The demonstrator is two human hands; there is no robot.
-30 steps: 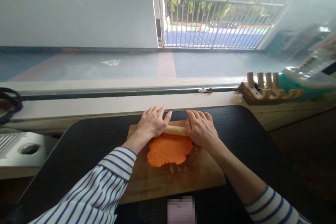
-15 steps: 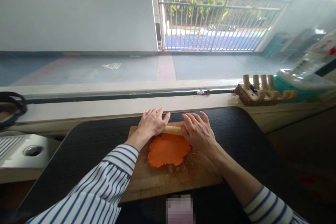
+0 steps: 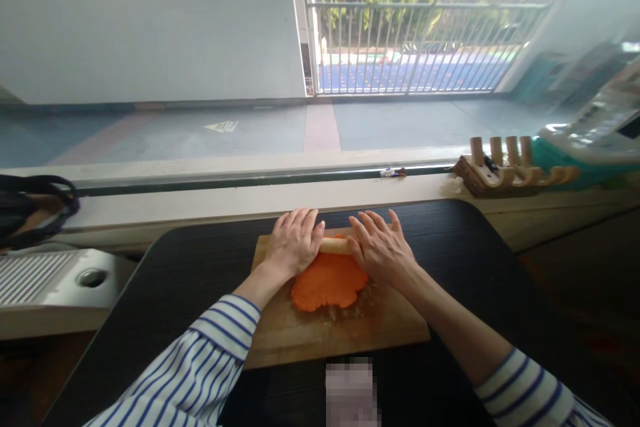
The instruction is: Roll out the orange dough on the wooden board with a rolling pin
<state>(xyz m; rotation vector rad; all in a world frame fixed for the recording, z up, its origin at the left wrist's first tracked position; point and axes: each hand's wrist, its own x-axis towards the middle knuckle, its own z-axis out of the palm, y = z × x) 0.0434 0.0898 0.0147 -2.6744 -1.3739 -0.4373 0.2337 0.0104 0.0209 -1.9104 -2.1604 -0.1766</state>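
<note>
A pale wooden rolling pin (image 3: 334, 245) lies across the far part of a flattened sheet of orange dough (image 3: 327, 283). My left hand (image 3: 296, 240) is closed over the pin's left end, palm down, fingers pointing away from me. Over the right end lies my right hand (image 3: 383, 245), its fingers bent across the pin. Both ends of the pin are hidden under my hands. The dough has a ragged near edge, and a little of it shows beyond the pin. Under it is a wooden board (image 3: 300, 340), with small crumbs or smears near the dough.
The board rests on a dark table (image 3: 200, 267) against a white window sill (image 3: 225, 203). A wooden rack with pegs (image 3: 500, 173) and a teal container (image 3: 560, 160) stand at the right. A white slatted appliance (image 3: 65, 280) and a black strap (image 3: 60, 190) are at left.
The rolling pin and both hands have shifted slightly toward the dough's far part, and a strip of dough now shows beyond the pin. The whole view has moved a little.
</note>
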